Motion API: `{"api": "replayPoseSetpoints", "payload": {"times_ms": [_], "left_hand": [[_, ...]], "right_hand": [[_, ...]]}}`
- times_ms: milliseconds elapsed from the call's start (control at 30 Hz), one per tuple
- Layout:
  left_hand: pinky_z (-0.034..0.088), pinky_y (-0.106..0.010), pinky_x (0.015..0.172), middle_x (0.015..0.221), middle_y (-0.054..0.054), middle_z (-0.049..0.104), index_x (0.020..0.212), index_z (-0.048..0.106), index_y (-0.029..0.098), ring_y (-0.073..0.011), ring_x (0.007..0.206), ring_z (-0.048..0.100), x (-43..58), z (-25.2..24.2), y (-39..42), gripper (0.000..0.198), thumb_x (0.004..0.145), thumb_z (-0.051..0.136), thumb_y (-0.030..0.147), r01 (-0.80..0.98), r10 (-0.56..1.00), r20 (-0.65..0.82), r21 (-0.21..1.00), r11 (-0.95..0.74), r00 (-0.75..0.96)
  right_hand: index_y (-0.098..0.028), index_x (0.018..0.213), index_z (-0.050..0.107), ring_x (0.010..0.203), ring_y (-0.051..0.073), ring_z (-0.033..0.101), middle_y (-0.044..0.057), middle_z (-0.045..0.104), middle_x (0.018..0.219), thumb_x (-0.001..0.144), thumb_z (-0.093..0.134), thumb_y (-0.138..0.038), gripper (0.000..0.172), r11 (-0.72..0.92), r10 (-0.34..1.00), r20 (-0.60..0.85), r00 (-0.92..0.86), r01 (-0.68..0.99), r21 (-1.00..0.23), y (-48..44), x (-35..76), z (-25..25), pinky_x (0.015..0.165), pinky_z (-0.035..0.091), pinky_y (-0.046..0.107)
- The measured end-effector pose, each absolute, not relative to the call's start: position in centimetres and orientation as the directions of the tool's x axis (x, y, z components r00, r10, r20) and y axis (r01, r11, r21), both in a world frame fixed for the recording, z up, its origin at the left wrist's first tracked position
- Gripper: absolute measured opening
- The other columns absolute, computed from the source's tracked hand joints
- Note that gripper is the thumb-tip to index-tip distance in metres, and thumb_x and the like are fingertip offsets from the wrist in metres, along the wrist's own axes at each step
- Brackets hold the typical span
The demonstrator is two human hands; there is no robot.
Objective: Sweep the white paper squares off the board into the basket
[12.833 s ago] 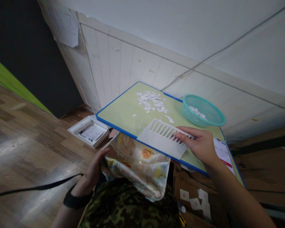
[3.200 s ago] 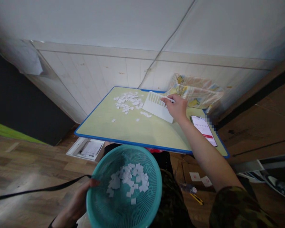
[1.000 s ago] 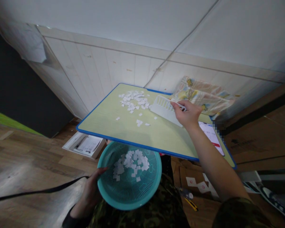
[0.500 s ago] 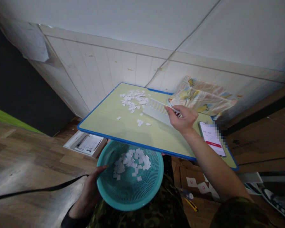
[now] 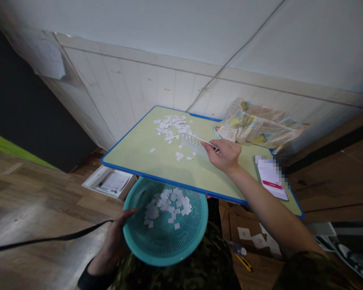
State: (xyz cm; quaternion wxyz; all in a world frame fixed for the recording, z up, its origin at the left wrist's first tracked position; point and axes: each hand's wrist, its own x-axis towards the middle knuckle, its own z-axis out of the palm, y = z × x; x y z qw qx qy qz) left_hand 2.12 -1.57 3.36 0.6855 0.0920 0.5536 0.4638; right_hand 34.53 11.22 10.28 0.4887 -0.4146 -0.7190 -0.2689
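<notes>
My right hand (image 5: 225, 155) is closed on a white slotted plastic piece (image 5: 193, 143), flat with a row of openings. Its far end is by the right edge of a pile of small white paper pieces (image 5: 171, 127) on the green table (image 5: 133, 151). I cannot tell whether it touches the tabletop. A few paper pieces (image 5: 179, 156) lie apart, just in front of it. At the table's near edge, my left hand (image 5: 119, 229) grips the left rim of a turquoise plastic basket (image 5: 166, 259). Inside the basket lie many more paper squares (image 5: 166, 205).
Patterned cloth (image 5: 257, 125) sits at the table's back right, and a phone (image 5: 270, 177) lies at the right. Below are an open white box (image 5: 109, 181), a yellow cutter knife (image 5: 244, 262) and several white cards (image 5: 258, 240). A cable (image 5: 236, 52) crosses the wall.
My right hand has moved left with the slotted piece, whose end is now lower and nearer the loose papers. The left hand and basket stay nearly still.
</notes>
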Motion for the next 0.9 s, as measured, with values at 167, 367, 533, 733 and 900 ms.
{"api": "replayPoseSetpoints", "payload": {"times_ms": [167,367,533,733,900], "left_hand": [[0.057,-0.027,0.047,0.053,-0.007,0.073,0.062,0.071,0.013,-0.0187,0.045,0.067,2.0,3.6,-1.4,0.024,0.080,0.056,0.007,-0.561,0.738,-0.674,0.621,0.548,-0.026],[0.060,-0.033,0.054,0.062,-0.010,0.076,0.071,0.074,0.012,-0.0232,0.053,0.070,1.5,3.1,-1.4,0.018,0.080,0.059,0.011,-0.542,0.760,-0.650,0.639,0.546,0.000],[0.060,-0.034,0.055,0.062,-0.009,0.077,0.070,0.073,0.015,-0.0242,0.052,0.070,1.2,2.7,-1.3,0.013,0.077,0.063,0.013,-0.555,0.752,-0.658,0.618,0.556,0.021],[0.059,-0.034,0.054,0.063,-0.009,0.077,0.074,0.074,0.014,-0.0230,0.052,0.069,1.0,2.9,-1.2,0.013,0.078,0.062,0.014,-0.564,0.753,-0.656,0.603,0.565,0.053],[0.058,-0.032,0.055,0.063,-0.011,0.077,0.074,0.074,0.009,-0.0212,0.050,0.069,0.7,3.2,-1.3,0.019,0.081,0.058,0.015,-0.567,0.759,-0.646,0.597,0.568,0.080]], "right_hand": [[-0.019,0.070,0.063,0.052,0.010,0.060,-0.001,0.065,0.057,0.081,0.068,-0.032,0.018,0.587,0.355,0.901,-0.250,0.810,-0.007,10.5,32.4,10.3,0.052,0.041,0.023],[-0.019,0.069,0.064,0.049,0.011,0.060,0.000,0.067,0.058,0.079,0.071,-0.031,0.017,0.564,0.321,0.927,-0.194,0.825,-0.022,9.8,32.5,11.0,0.051,0.044,0.023],[-0.019,0.066,0.063,0.047,0.010,0.058,0.000,0.066,0.056,0.078,0.071,-0.033,0.020,0.573,0.360,0.912,-0.197,0.818,-0.049,9.6,32.4,11.1,0.050,0.044,0.022],[-0.019,0.070,0.064,0.046,0.009,0.058,-0.002,0.066,0.056,0.076,0.074,-0.029,0.015,0.605,0.286,0.933,-0.218,0.796,0.001,9.6,32.3,11.2,0.049,0.043,0.022],[-0.018,0.073,0.066,0.048,0.010,0.059,0.000,0.067,0.059,0.077,0.073,-0.030,0.015,0.611,0.277,0.940,-0.198,0.791,-0.014,10.7,31.6,12.0,0.051,0.044,0.022]]}}
